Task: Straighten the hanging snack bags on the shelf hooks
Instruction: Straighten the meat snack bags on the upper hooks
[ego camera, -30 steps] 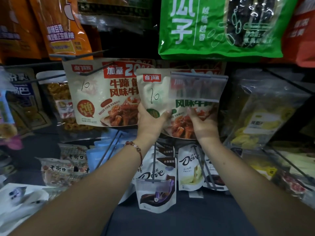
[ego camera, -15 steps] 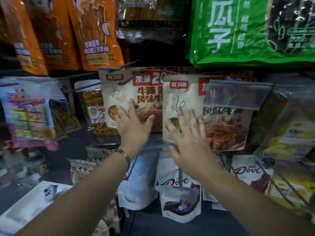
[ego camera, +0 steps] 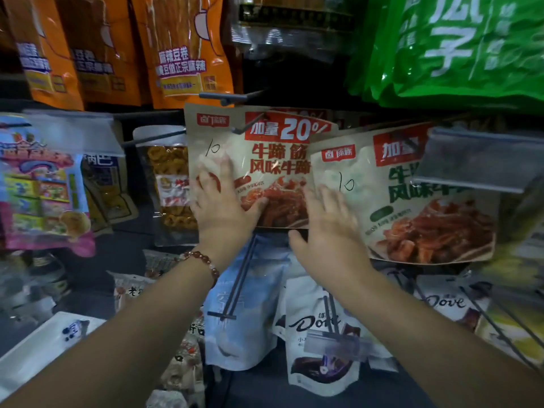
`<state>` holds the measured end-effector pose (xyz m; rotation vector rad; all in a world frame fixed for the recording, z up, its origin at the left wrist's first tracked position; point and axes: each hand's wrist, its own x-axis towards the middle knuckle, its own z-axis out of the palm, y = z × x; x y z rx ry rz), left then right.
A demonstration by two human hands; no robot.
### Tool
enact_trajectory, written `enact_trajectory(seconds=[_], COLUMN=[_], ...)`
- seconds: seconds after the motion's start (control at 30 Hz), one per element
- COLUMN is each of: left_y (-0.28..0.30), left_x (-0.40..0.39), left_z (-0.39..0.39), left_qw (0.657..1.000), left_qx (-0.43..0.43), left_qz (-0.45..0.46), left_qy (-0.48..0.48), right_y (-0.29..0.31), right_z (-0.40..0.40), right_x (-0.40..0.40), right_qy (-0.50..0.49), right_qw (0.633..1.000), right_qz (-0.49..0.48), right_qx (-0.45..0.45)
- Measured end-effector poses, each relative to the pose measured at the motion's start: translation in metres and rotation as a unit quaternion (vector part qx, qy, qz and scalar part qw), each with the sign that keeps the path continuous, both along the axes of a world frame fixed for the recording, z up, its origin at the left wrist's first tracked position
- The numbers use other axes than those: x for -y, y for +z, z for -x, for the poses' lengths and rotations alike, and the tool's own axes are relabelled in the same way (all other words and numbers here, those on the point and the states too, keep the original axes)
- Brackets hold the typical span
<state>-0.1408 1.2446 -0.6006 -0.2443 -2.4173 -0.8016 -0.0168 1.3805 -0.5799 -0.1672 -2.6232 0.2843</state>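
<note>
Since the frame half a second earlier, both hands have stayed flat on the two beige foil snack bags while the view drew closer and the right-hand bag tipped. The left hand (ego camera: 219, 212) presses the left beige bag with red lettering (ego camera: 265, 160), fingers straight, its grip wide and holding nothing — that bag hangs nearly square on its grey wire shelf hook (ego camera: 250, 126). The right hand (ego camera: 328, 231) lies open against the right beige bag with green lettering (ego camera: 412, 207), which slants and overlaps its neighbour. Judged from this, one bag looks settled; the tilted one — and neighbouring rows — remain.
</note>
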Motion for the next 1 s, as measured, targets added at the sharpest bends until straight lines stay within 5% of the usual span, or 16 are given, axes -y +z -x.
enact_trajectory(seconds=[0.13, 0.4, 0.63, 1.0], left_y=[0.005, 0.020, 0.025, 0.011], left_x=[0.018, 0.032, 0.007, 0.011], left_z=[0.005, 0.012, 0.030, 0.051], left_qw=[0.987, 0.954, 0.963, 0.976], left_qx=[-0.081, -0.105, -0.118, -0.103], left_qz=[0.137, 0.279, 0.243, 0.192], left_qy=[-0.001, -0.003, 0.013, -0.023], right_y=[0.011, 0.045, 0.049, 0.028], right_z=[0.020, 0.051, 0.081, 0.094], right_x=[0.023, 0.016, 0.014, -0.021], right_qy=[0.068, -0.117, -0.143, -0.087], right_qw=[0.998, 0.990, 0.986, 0.993], right_qz=[-0.007, -0.027, -0.062, 0.030], right_qx=[0.009, 0.069, 0.066, -0.068])
